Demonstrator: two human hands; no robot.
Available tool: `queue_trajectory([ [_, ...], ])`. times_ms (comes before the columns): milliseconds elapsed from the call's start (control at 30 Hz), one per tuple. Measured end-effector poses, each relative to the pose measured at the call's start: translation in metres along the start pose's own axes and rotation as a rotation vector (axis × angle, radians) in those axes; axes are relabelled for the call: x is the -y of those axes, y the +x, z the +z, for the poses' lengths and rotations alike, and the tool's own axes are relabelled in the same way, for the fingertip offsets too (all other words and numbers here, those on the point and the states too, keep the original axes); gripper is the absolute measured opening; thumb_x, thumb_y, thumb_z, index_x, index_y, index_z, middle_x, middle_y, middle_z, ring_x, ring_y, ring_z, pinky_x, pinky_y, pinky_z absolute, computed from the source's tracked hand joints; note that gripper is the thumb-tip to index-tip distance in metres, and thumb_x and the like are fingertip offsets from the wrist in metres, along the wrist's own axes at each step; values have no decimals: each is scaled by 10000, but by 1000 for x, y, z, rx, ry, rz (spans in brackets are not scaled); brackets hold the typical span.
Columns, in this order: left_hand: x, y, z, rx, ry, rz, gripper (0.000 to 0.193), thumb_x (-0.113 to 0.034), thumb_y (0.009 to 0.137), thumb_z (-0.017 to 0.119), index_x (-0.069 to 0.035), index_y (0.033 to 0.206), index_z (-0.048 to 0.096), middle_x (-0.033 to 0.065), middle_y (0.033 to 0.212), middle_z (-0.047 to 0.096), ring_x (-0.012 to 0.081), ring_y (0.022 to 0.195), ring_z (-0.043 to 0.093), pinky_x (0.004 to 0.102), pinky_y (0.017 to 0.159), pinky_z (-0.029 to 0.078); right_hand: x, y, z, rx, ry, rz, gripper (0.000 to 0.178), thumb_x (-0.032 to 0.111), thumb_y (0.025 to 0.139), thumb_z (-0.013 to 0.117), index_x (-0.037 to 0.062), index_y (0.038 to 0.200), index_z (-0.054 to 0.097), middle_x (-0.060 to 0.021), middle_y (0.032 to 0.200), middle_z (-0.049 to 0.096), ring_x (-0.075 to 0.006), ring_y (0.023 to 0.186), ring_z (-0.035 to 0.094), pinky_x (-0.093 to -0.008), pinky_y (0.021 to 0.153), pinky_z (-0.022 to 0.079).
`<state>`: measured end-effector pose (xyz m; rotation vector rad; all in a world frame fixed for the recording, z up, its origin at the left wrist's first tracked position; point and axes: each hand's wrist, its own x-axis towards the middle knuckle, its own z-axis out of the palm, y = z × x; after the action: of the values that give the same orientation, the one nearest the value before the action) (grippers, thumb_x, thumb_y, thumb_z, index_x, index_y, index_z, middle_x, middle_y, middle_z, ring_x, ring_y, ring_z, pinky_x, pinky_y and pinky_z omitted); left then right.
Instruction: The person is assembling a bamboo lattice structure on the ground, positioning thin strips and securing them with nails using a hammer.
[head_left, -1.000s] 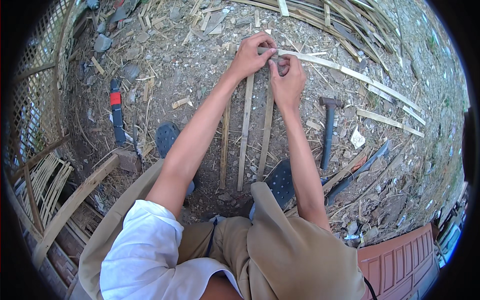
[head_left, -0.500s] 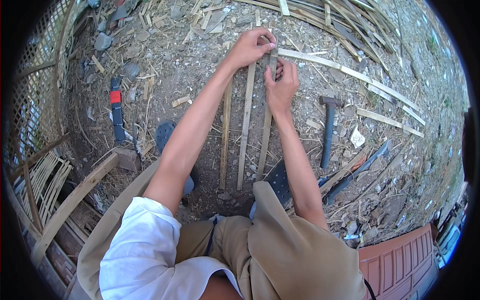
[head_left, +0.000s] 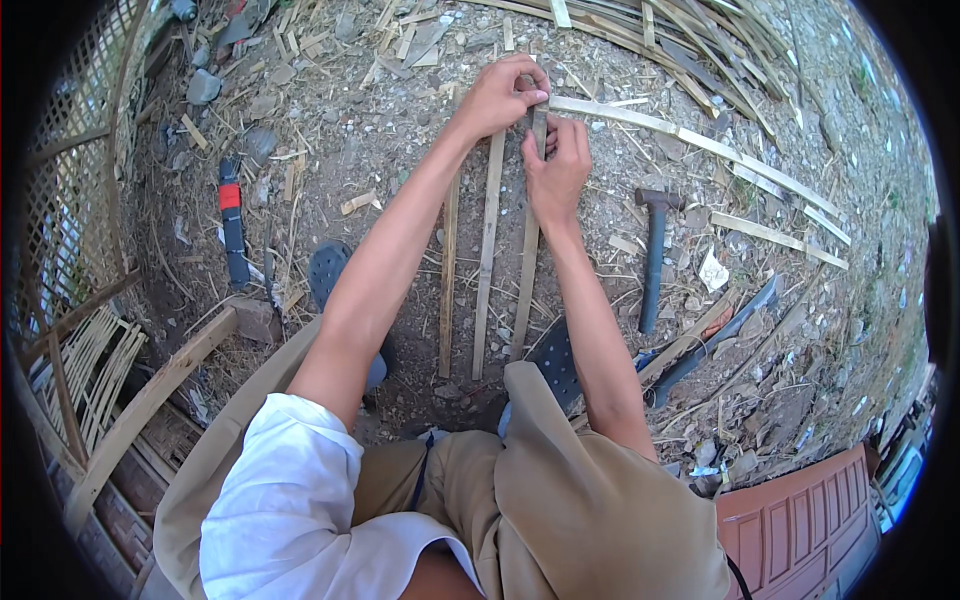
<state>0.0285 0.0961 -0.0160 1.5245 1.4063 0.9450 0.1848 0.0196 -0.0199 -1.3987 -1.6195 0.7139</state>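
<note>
Parallel strips [head_left: 487, 260] running toward twelve: three!
Hammer [head_left: 654, 260]: just one, near three!
Shoes [head_left: 328, 272]: two, nine and four!

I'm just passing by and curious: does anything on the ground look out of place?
Perhaps the white scrap right of the hammer: ragged and pale, it looks like stray litter.

Spreading out as stony, chip-strewn ground [head_left: 415, 402]; bearing slim wooden strips [head_left: 487, 255] side by side. Supporting a hammer [head_left: 653, 262] at right; carrying a dark, red-banded object [head_left: 231, 215] at left, piled slats [head_left: 690, 66] beyond.
</note>
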Motion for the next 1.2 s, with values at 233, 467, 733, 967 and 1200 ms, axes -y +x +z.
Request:
queue_trajectory([
  [233,-4,-3,2,27,27,37,95,-9,926,810,-3,1018,786,93,1058,739,237,903,735,397,842,589,-3,-1,0,11,-1,-7,348,15,916,835,-40,1234,706,-160,1084,636,-326,920,654,-453,827,546],
  [467,5,-13,13,-69,-33,148,142,85,946,744,8,1065,731,65,1098,717,198,1018,716,374,935,592,-5,-3,-1,-42,-283,-169,329,84,905,856,-12,1196,736,-152,1068,658,-373,1032,635,-502,914,504],
  [733,9,-9,16,-65,-61,120,116,75,1001,697,32,1109,698,89,1062,707,218,1019,713,380,937,580,-5,-3,2,-55,-319,-180,325,95,903,858,-2,1192,744,-134,1056,661,-359,999,640,-496,887,505],
  [967,5,-15,14,-37,-73,110,88,57,1005,707,30,1089,713,106,1051,750,223,1021,731,383,932,585,-7,-5,2,-50,-397,-180,357,155,912,856,21,1227,757,-111,1071,667,-342,1012,653,-490,884,508],
  [1200,4,-17,12,-93,-2,136,119,50,957,769,31,1070,736,113,1015,780,225,972,765,361,910,603,-7,-5,2,-50,-414,-166,358,197,923,857,38,1230,764,-94,1067,669,-328,1017,657,-484,869,503],
])
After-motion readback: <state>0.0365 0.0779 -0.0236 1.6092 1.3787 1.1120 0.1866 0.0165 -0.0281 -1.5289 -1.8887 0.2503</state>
